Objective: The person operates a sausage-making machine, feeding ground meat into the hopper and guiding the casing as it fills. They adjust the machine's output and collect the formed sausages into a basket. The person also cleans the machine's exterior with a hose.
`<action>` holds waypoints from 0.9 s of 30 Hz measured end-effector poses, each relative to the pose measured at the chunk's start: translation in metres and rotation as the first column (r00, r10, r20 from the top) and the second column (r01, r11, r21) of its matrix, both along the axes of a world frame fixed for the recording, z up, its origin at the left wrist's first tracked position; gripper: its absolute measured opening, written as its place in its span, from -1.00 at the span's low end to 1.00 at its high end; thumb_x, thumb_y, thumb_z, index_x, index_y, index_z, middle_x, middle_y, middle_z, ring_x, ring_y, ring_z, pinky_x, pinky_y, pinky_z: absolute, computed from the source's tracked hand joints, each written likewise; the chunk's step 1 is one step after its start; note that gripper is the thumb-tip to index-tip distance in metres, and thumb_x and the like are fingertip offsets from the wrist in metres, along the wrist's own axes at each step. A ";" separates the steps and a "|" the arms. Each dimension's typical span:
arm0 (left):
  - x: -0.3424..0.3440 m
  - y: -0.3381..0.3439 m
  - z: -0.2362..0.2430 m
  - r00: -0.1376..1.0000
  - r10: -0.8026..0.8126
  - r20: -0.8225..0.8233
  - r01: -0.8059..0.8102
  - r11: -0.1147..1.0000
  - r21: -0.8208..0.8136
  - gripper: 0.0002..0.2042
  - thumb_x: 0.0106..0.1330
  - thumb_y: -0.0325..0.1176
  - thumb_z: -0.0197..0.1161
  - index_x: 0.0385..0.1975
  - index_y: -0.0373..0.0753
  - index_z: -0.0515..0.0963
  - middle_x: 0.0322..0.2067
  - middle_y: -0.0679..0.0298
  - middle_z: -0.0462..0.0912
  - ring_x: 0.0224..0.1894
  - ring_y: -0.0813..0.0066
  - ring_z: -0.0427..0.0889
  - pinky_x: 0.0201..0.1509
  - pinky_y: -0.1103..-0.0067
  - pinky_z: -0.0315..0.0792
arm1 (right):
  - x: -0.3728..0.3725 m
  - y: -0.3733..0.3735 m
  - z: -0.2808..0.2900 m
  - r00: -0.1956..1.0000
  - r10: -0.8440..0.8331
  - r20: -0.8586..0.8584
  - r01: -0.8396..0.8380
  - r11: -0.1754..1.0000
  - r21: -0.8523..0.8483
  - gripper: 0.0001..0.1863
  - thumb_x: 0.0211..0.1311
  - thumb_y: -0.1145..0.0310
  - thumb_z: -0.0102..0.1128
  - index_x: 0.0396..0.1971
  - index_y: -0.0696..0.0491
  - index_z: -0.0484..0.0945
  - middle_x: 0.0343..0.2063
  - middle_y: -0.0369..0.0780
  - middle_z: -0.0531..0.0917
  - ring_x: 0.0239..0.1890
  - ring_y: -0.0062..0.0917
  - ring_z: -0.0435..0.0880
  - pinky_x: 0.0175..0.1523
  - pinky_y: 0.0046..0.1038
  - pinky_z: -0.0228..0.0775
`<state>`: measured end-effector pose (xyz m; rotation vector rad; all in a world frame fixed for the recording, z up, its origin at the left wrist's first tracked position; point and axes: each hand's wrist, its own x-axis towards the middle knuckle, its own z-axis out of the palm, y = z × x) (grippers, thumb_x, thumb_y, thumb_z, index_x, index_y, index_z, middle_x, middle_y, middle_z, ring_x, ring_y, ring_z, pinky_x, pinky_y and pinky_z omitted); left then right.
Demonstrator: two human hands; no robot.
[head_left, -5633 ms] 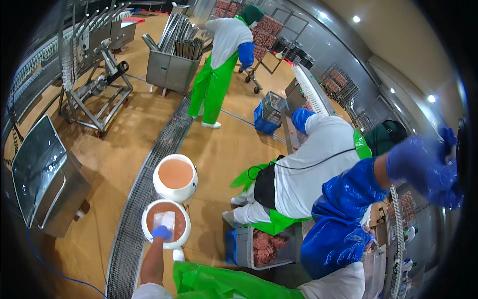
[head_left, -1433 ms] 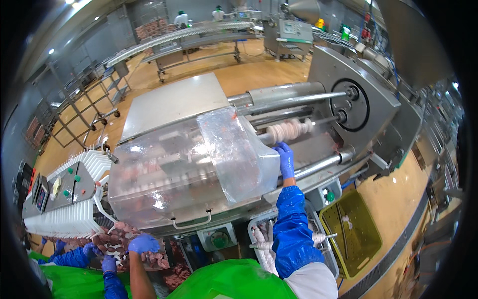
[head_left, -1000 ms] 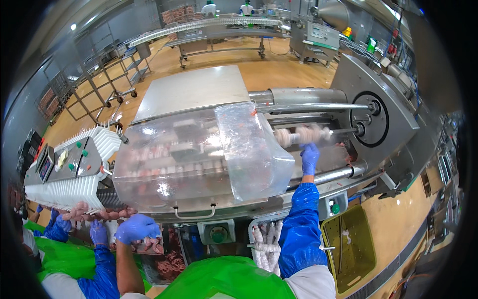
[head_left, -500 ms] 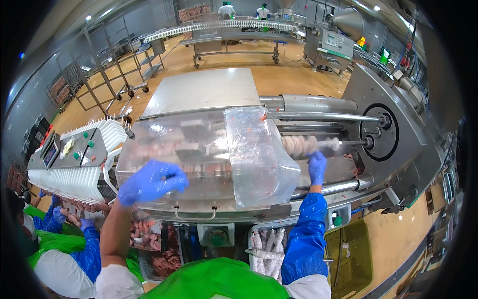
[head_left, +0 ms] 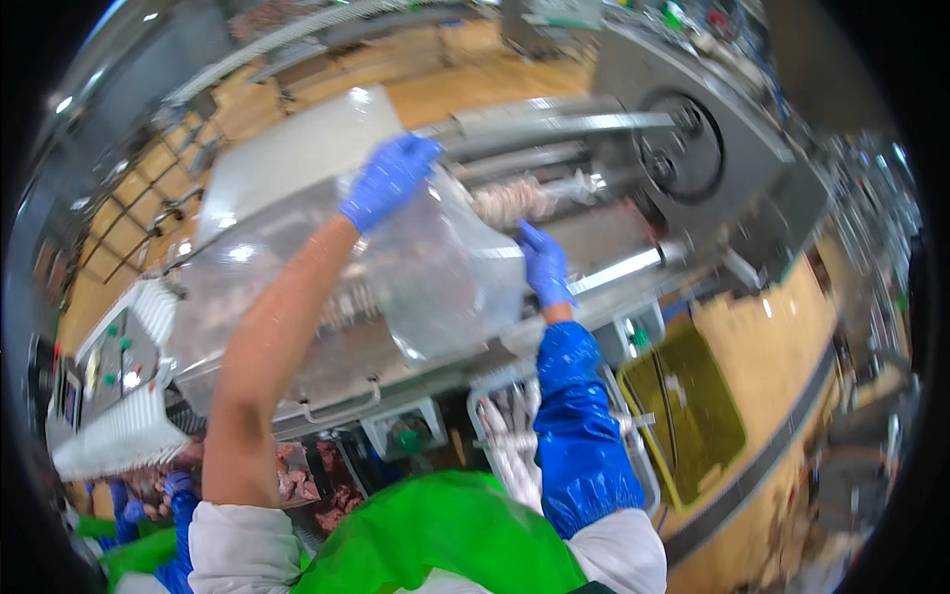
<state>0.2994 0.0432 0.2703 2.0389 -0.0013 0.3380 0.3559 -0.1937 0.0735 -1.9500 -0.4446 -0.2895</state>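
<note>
My left hand (head_left: 391,178), blue-gloved, has its fingers bent at the upper edge of a loose translucent plastic sheet (head_left: 440,292), apparently gripping it. This sheet drapes over the clear cover (head_left: 237,297) of a steel machine (head_left: 623,148). My right hand (head_left: 542,262) is beside the sheet's right edge, fingertips just below the pale gathered casing (head_left: 510,203) on a horizontal tube; motion blur hides whether it holds anything.
Below the machine are bins with pale casing sticks (head_left: 500,445) and raw meat (head_left: 336,490), plus an olive crate (head_left: 693,416). A co-worker's gloved hands and blue sleeves (head_left: 178,535) appear lower left, near a white-slatted conveyor (head_left: 114,441). Racks stand behind.
My left hand has risen and moved right to the sheet's upper edge. My right hand stays near the casing. The whole view has swung and blurred, shifting the machine up and left.
</note>
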 end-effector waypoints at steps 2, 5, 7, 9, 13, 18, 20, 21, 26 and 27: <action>-0.017 0.031 0.000 0.995 0.079 0.060 -0.080 0.997 0.022 -0.69 0.20 -0.17 0.18 -0.37 -0.37 0.55 -0.50 0.26 0.56 -0.43 0.59 0.51 -0.28 0.59 0.43 | -0.064 0.014 0.038 0.998 0.005 0.069 0.033 0.842 -0.539 -0.57 0.02 0.52 0.01 -0.05 -0.13 0.53 -0.24 -0.09 0.60 -0.21 -0.26 0.59 -0.05 -0.39 0.41; -0.012 0.019 0.005 0.996 0.047 -0.071 -0.050 0.998 -0.037 -0.68 0.21 -0.19 0.19 -0.19 -0.33 0.53 -0.38 0.32 0.56 -0.36 0.61 0.53 -0.22 0.67 0.45 | -0.111 -0.061 -0.002 0.882 -0.057 0.468 0.221 0.927 -0.302 -0.58 -0.02 0.49 0.09 -0.08 -0.09 0.53 -0.16 -0.11 0.56 -0.09 -0.20 0.51 0.08 -0.34 0.32; -0.026 0.022 0.011 0.996 0.060 -0.067 -0.060 0.998 0.001 -0.67 0.21 -0.19 0.20 -0.17 -0.33 0.53 -0.36 0.31 0.57 -0.35 0.61 0.53 -0.20 0.68 0.44 | -0.154 -0.123 -0.040 0.925 -0.339 0.171 0.358 0.928 -0.099 -0.61 -0.01 0.52 0.11 -0.07 0.13 0.49 -0.12 -0.03 0.55 -0.01 -0.22 0.49 0.13 -0.33 0.26; -0.029 0.019 0.013 0.999 0.027 -0.021 -0.028 0.997 -0.070 -0.66 0.20 -0.20 0.19 -0.17 -0.34 0.54 -0.35 0.31 0.58 -0.34 0.62 0.53 -0.18 0.69 0.42 | -0.208 -0.199 -0.111 0.704 -0.703 0.097 0.710 0.696 -0.106 -0.48 0.04 0.54 0.11 0.08 0.26 0.30 -0.03 -0.04 0.49 0.00 -0.32 0.48 0.07 -0.41 0.29; -0.100 -0.038 0.013 0.972 -0.200 -0.126 0.159 0.946 -0.282 -0.68 0.18 -0.25 0.18 -0.18 -0.35 0.55 -0.37 0.28 0.59 -0.35 0.58 0.53 -0.17 0.68 0.41 | -0.286 -0.224 -0.179 0.293 -0.441 -0.848 0.926 0.352 0.137 -0.44 0.09 0.20 0.16 0.07 0.10 0.26 -0.11 -0.14 0.46 -0.08 -0.31 0.45 0.01 -0.30 0.32; -0.214 -0.093 -0.032 0.785 -0.552 -0.280 0.454 0.821 -0.345 -0.78 0.15 -0.46 0.22 -0.19 -0.28 0.56 -0.36 0.24 0.63 -0.31 0.63 0.54 -0.17 0.67 0.43 | -0.250 -0.164 -0.186 0.640 0.157 -0.752 0.755 0.054 0.653 -0.45 0.06 0.05 0.07 0.04 -0.02 0.28 -0.06 -0.20 0.40 -0.11 -0.26 0.44 0.04 -0.16 0.30; -0.236 -0.095 -0.078 0.701 -0.592 -0.397 0.531 0.805 -0.264 -0.71 0.16 -0.37 0.21 -0.11 -0.22 0.52 -0.28 0.18 0.61 -0.25 0.50 0.56 -0.13 0.58 0.44 | -0.239 -0.159 -0.162 0.736 0.205 -0.646 0.643 0.087 0.761 -0.38 0.03 0.06 0.09 0.10 0.02 0.24 0.01 -0.18 0.39 -0.06 -0.23 0.43 0.06 -0.13 0.28; -0.245 -0.091 -0.105 0.732 -0.555 -0.396 0.550 0.824 -0.137 -0.62 0.13 -0.30 0.21 -0.03 -0.25 0.44 -0.26 0.11 0.59 -0.24 0.40 0.56 -0.10 0.51 0.43 | -0.234 -0.152 -0.137 0.780 0.201 -0.592 0.580 0.119 0.806 -0.35 0.02 0.06 0.10 0.11 0.04 0.24 -0.03 -0.17 0.43 -0.07 -0.23 0.43 0.06 -0.10 0.28; -0.263 -0.080 -0.203 0.647 -0.436 -0.626 0.609 0.789 0.081 -0.28 0.09 -0.16 0.24 0.20 -0.37 0.09 0.03 -0.03 0.38 0.03 0.19 0.44 0.14 0.43 0.28 | -0.206 -0.124 0.016 0.877 0.327 -0.353 0.351 0.068 0.934 -0.51 0.05 0.07 0.07 -0.04 0.00 0.33 -0.47 -0.27 0.44 -0.46 -0.46 0.45 -0.31 -0.34 0.39; -0.261 -0.086 -0.205 0.663 -0.572 -0.483 0.600 0.792 -0.114 -0.31 0.13 -0.16 0.23 0.19 -0.35 0.11 0.06 -0.04 0.37 0.09 0.19 0.39 0.18 0.41 0.24 | -0.202 -0.121 0.041 0.897 0.364 -0.250 0.234 0.087 0.968 -0.46 0.06 0.06 0.06 0.02 0.01 0.30 -0.43 -0.25 0.45 -0.43 -0.43 0.48 -0.28 -0.28 0.43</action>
